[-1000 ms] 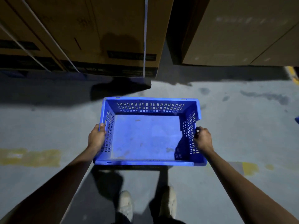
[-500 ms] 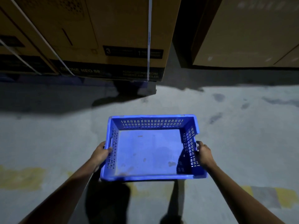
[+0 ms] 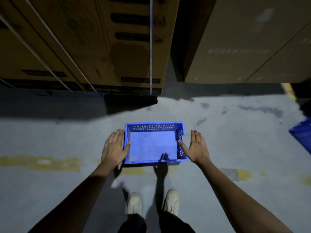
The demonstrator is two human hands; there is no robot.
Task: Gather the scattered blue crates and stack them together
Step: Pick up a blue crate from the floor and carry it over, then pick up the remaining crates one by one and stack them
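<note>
— What are the fingers doing?

— Both hands are spread flat, gripping nothing. The left hand (image 3: pixel 113 148) has its fingers (image 3: pixel 116 134) stretched forward alongside the left wall of the blue crate (image 3: pixel 154 144), and its thumb reaches over that wall's rim. The right hand (image 3: pixel 197 147) mirrors it on the other side, fingers (image 3: pixel 196 135) straight and released, the thumb pointing in toward the crate's right wall.

— Are they touching the crate?

— The left thumb looks to be against the rim. For the right thumb I cannot tell whether it touches or only hangs just beside the wall.

— And the crate itself?

— It sits level on the concrete floor (image 3: pixel 50 135), open side up and empty, between the two hands. Its side walls are slotted, its bottom is plain with a few marks. A shadow of fingers falls across its near right corner.

— What is around it?

— Directly below it in the view stand the person's two pale shoes (image 3: pixel 151 203), close to the crate's near edge. A worn yellow line (image 3: pixel 42 163) runs across the floor from left to right, passing under or behind the near edge. Beyond the crate rise tall cardboard boxes (image 3: pixel 84 44), strapped with white bands, and more cardboard boxes to the right with a dark gap between. At the far right edge of the view lies another blue crate (image 3: pixel 301 133), only partly seen, well apart from the first.
</note>
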